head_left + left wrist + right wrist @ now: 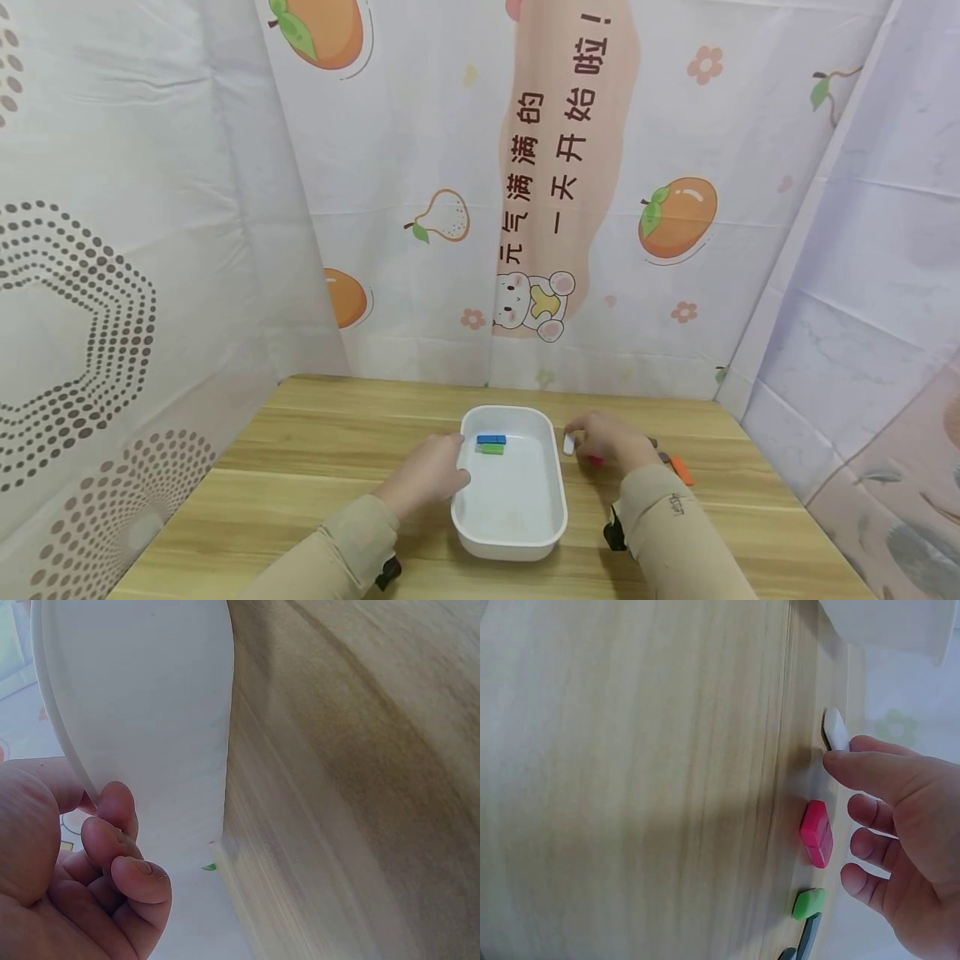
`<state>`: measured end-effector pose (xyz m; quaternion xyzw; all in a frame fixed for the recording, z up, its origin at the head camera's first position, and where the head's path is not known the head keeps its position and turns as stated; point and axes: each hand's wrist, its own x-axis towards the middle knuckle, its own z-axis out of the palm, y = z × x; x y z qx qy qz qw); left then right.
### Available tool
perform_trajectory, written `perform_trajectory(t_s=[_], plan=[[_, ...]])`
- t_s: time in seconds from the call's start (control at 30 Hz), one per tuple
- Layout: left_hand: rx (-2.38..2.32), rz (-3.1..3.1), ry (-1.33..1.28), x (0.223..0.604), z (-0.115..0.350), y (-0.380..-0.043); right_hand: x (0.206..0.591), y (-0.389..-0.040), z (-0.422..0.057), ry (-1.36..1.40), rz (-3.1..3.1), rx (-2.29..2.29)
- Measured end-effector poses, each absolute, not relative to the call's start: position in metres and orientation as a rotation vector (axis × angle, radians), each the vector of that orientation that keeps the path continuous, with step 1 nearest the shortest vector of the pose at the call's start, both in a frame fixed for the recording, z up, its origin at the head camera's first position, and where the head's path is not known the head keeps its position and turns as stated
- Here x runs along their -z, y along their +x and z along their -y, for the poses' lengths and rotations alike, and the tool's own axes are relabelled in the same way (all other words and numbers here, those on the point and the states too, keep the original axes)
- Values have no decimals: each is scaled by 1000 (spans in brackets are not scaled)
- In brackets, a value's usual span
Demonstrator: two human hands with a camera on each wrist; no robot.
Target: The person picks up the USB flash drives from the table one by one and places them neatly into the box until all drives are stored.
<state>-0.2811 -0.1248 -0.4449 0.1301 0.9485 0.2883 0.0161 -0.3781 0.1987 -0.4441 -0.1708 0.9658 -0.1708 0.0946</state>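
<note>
My left hand grips the left rim of a white rectangular tray, its curled fingertips outside the wall in the left wrist view. Inside the tray, near its far end, lie a small blue oblong stick and a green one. To the right of the tray, my right hand pinches the end of a small white oblong stick between thumb and index finger; its other fingers are loosely bent. Beneath that hand a pink two-part stick lies on the table.
Beyond the pink stick lie a small green piece and a dark strip, partly cut off by the frame. An orange piece rests right of my right wrist. Printed curtains enclose the wooden table at the back and sides.
</note>
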Motion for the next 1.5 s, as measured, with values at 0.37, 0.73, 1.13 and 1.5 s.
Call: perform_trajectory(t_s=[0.37, 0.73, 1.13, 1.5], plan=[[-896, -2944, 395, 442, 125, -280, 444, -379, -203, -498, -2845, 544], [-897, -2943, 406, 441, 126, -279, 444, -380, -194, -518, -2906, 454], [-872, -2955, 409, 442, 124, -280, 450, -379, -193, -474, -2937, 437], [-871, -2959, 412, 442, 124, -280, 454, -379, -199, -444, -2930, 480]])
